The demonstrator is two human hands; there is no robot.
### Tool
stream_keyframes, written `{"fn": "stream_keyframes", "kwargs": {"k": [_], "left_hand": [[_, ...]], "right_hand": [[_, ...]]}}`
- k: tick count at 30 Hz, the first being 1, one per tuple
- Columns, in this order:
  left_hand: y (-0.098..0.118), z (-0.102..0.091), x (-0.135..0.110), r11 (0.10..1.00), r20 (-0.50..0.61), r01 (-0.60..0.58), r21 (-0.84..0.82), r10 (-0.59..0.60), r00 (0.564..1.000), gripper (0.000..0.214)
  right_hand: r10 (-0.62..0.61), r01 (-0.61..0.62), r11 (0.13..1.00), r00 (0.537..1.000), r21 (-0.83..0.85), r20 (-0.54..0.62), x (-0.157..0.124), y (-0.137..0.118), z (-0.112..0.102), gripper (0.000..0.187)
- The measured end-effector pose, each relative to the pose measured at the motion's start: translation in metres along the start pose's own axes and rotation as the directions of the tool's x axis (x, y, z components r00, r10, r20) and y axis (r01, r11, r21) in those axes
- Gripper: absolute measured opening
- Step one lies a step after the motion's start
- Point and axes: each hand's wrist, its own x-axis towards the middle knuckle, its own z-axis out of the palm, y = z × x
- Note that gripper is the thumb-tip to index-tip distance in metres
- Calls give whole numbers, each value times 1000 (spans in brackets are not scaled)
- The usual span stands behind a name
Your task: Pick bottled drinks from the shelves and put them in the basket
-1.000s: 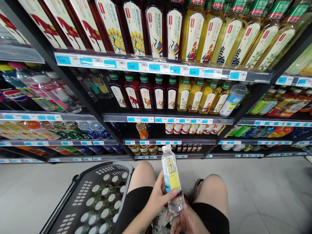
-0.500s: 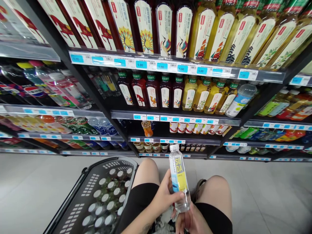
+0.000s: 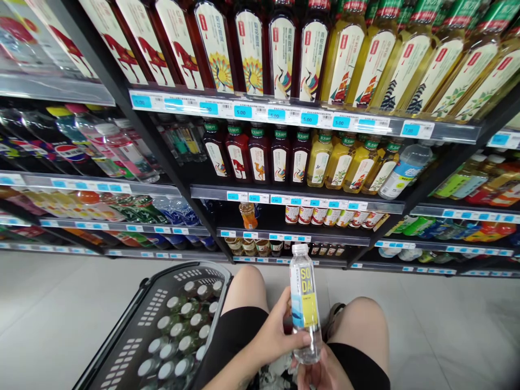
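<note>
A clear soda water bottle point(image 3: 305, 306) with a white cap and a yellow, blue and white label stands nearly upright in front of me, tilted a little. My left hand point(image 3: 274, 333) is closed round its lower half, thumb across the front and the other fingers mostly behind. Curled fingers of my right hand point(image 3: 319, 374) touch the bottle's base from below and the right side; part of that hand is cut off by the frame. To my left, a dark grey shopping basket point(image 3: 122, 357) holds several white-capped bottles point(image 3: 179, 329) standing close together.
Ahead rises a drinks shelf point(image 3: 284, 192) with price tags. Tall tea bottles point(image 3: 252, 59) fill its upper row, smaller tea bottles point(image 3: 280, 162) the one below. A bottle with a blue and white label point(image 3: 400, 173) leans at that row's right end. Grey floor tiles point(image 3: 442, 325) lie at right.
The soda water bottle and both hands have shifted slightly right in view, and the label faces me a bit more squarely. The shelves have also shifted slightly right. Both hands stay on the bottle.
</note>
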Motion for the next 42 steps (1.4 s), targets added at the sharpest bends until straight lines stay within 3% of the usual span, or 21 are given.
{"fn": "stream_keyframes", "kwargs": {"k": [7, 17, 23, 29, 38, 42], "left_hand": [[1, 1, -2, 1000, 61, -1, -6, 2, 998, 94], [5, 0, -5, 1000, 18, 4, 7, -4, 1000, 88], [1, -3, -6, 998, 24, 58, -1, -58, 998, 105], [0, -4, -5, 998, 42, 63, 28, -64, 997, 110], [-4, -4, -4, 998, 87, 30, 61, -35, 996, 100], [-5, -3, -6, 998, 68, 18, 56, -21, 997, 94]], "right_hand": [[-7, 6, 1000, 998, -13, -58, -1, -6, 4, 76], [-11, 9, 999, 999, -33, -50, -2, -7, 7, 74], [6, -8, 1000, 997, -24, -76, -2, -7, 7, 77], [10, -12, 1000, 997, -20, -82, -5, -11, 10, 76], [29, -30, 999, 998, -13, -56, -5, 8, -13, 77], [0, 2, 1000, 993, 16, -118, -5, 15, -11, 75]]}}
